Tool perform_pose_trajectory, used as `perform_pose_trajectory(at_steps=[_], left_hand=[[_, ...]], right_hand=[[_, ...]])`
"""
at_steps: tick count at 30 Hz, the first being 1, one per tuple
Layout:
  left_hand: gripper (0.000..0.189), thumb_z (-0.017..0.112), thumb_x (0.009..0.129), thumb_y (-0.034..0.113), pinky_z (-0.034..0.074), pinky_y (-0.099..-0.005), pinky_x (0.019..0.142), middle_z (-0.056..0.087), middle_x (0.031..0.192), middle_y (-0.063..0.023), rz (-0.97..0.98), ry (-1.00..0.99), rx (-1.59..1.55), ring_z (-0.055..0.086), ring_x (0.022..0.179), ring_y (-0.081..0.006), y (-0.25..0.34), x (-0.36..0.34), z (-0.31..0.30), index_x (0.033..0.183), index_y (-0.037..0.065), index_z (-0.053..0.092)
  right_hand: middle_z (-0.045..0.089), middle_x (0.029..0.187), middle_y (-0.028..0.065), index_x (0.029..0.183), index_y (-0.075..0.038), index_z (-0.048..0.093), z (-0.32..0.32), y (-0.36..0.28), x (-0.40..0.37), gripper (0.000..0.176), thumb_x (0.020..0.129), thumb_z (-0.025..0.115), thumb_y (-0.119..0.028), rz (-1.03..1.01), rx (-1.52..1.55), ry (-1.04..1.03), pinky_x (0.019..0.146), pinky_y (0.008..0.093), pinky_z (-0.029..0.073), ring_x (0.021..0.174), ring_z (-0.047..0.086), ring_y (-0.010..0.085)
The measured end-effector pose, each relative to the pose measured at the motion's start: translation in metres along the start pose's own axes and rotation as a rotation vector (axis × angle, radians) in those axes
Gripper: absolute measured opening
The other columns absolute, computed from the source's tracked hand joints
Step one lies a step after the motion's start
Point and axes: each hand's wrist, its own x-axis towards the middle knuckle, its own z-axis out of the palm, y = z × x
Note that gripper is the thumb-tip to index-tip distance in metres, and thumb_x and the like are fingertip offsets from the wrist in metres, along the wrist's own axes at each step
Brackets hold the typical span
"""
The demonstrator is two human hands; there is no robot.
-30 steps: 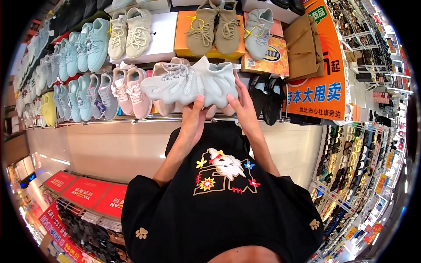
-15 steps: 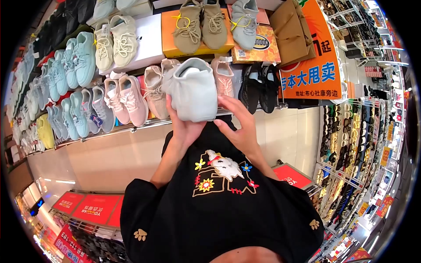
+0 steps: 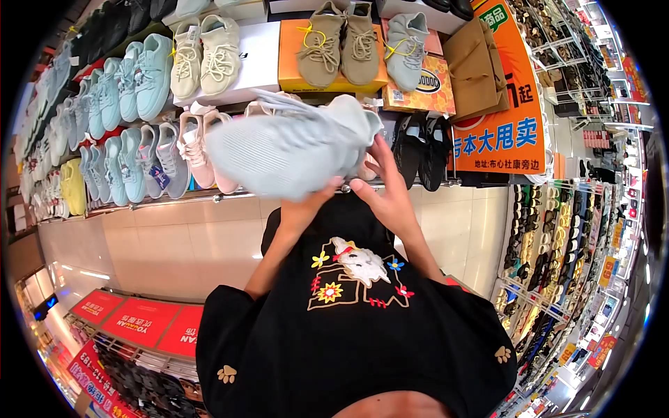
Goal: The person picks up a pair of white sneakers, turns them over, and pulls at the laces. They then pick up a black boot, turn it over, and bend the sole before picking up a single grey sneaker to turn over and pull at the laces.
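A pale grey shoe is held up in front of the shoe display, its toe to the left and its heel to the right; it is blurred by motion. My left hand supports it from below, with most of the fingers hidden behind the shoe. At the heel end, my right hand has its fingers apart, fingertips at or very near the heel; whether they press on it I cannot tell. Behind the shoe, pink shoes stand partly covered on the lower row, and black shoes stand to its right.
Above are brown shoes on an orange box, and cream shoes. Light blue shoes line the left. An orange sign and a paper bag are at the right. A metal rail edges the display.
The grey shoe has turned from its heel facing me to lying sideways, with its toe to the left. My right hand has shifted slightly right. The whole view has shifted a little.
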Motion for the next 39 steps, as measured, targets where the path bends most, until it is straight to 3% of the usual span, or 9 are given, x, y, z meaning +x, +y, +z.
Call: perform_pose_trajectory(at_steps=[1, 2, 8, 13, 14, 23, 27, 34, 39], left_hand=[[0.07, 0.069, 0.079, 0.022, 0.034, -0.0428, 0.103, 0.046, 0.132, -0.0175, 0.513, -0.105, 0.712, 0.047, 0.12, -0.0281, 0.007, 0.005, -0.003, 0.134, -0.002, 0.035], [0.075, 0.075, 0.067, 0.009, 0.034, -0.0432, 0.103, 0.046, 0.13, -0.0163, 0.046, 0.001, 0.088, 0.046, 0.119, -0.0331, 0.017, 0.006, 0.0, 0.132, 0.003, 0.039], [0.086, 0.078, 0.049, -0.006, 0.032, -0.0429, 0.103, 0.043, 0.131, -0.0129, 0.267, 0.106, 0.389, 0.039, 0.124, -0.0354, 0.037, 0.019, -0.002, 0.127, 0.006, 0.043], [0.083, 0.079, 0.055, -0.003, 0.035, -0.041, 0.101, 0.044, 0.13, -0.0142, 0.28, 0.203, 0.298, 0.044, 0.12, -0.0343, 0.013, 0.003, 0.002, 0.128, 0.006, 0.042], [0.076, 0.077, 0.063, 0.001, 0.036, -0.0398, 0.1, 0.046, 0.13, -0.0142, 0.085, 0.08, 0.172, 0.046, 0.118, -0.0323, -0.017, -0.018, 0.002, 0.13, 0.004, 0.041], [0.056, 0.068, 0.084, 0.016, 0.043, -0.0322, 0.095, 0.053, 0.118, -0.0089, -0.454, 0.172, -0.878, 0.054, 0.106, -0.0188, 0.022, -0.015, 0.011, 0.129, -0.001, 0.04], [0.077, 0.071, 0.082, 0.029, 0.031, -0.0335, 0.105, 0.04, 0.134, -0.0095, -0.597, -0.029, -0.695, 0.039, 0.124, -0.0208, 0.017, -0.026, 0.01, 0.138, 0.002, 0.027], [0.07, 0.081, 0.071, 0.015, 0.031, -0.0335, 0.105, 0.05, 0.128, -0.0109, -0.476, -0.327, -0.671, 0.046, 0.12, -0.0206, -0.02, -0.043, -0.001, 0.127, -0.004, 0.043], [0.091, 0.074, 0.079, 0.032, 0.039, -0.0405, 0.1, 0.04, 0.136, -0.0162, -0.323, -0.163, -0.865, 0.045, 0.124, -0.0281, -0.04, -0.035, 0.006, 0.145, 0.006, 0.016]], right_hand=[[0.031, 0.144, 0.0247, 0.146, -0.002, 0.014, 0.003, 0.003, -0.002, 0.086, 0.081, 0.068, -0.017, -0.001, -0.001, 0.0, 0.107, 0.0382, 0.031, 0.133, 0.035, 0.0288], [0.032, 0.144, 0.0238, 0.146, -0.001, 0.016, 0.007, 0.005, -0.004, 0.083, 0.081, 0.066, -0.014, -0.012, 0.042, -0.003, 0.107, 0.0376, 0.03, 0.134, 0.034, 0.0286], [0.055, 0.125, 0.0152, 0.131, 0.003, 0.045, 0.001, 0.056, -0.039, 0.059, 0.074, 0.062, 0.005, -0.185, -0.257, 0.047, 0.101, 0.0312, 0.036, 0.117, 0.051, 0.0242], [0.058, 0.119, 0.0132, 0.125, 0.005, 0.048, 0.007, -0.003, -0.03, 0.036, 0.09, 0.052, 0.0, -0.072, 0.09, 0.072, 0.095, 0.0293, 0.041, 0.112, 0.054, 0.0165], [0.058, 0.119, 0.0139, 0.124, 0.005, 0.048, 0.01, -0.001, -0.024, 0.032, 0.095, 0.048, -0.005, 0.061, 0.306, 0.056, 0.096, 0.0281, 0.041, 0.111, 0.055, 0.0158], [0.039, 0.138, 0.0173, 0.139, 0.0, 0.028, 0.01, 0.015, -0.02, 0.061, 0.089, 0.06, -0.01, 0.16, 0.414, 0.161, 0.104, 0.0332, 0.033, 0.128, 0.039, 0.0231], [0.039, 0.136, 0.0135, 0.141, 0.0, 0.023, 0.014, 0.027, -0.015, 0.074, 0.082, 0.067, -0.012, 0.145, 0.482, 0.14, 0.105, 0.0338, 0.031, 0.127, 0.039, 0.0224], [0.046, 0.134, 0.0063, 0.136, -0.008, 0.037, -0.008, 0.031, -0.004, 0.064, 0.086, 0.053, -0.044, 0.14, 0.792, 0.36, 0.107, 0.0385, 0.029, 0.125, 0.043, 0.0202], [0.05, 0.125, 0.0069, 0.129, -0.009, 0.041, -0.036, 0.038, 0.007, 0.055, 0.086, 0.06, -0.037, 0.303, 0.804, 0.596, 0.09, 0.0379, 0.039, 0.112, 0.049, 0.0205]])
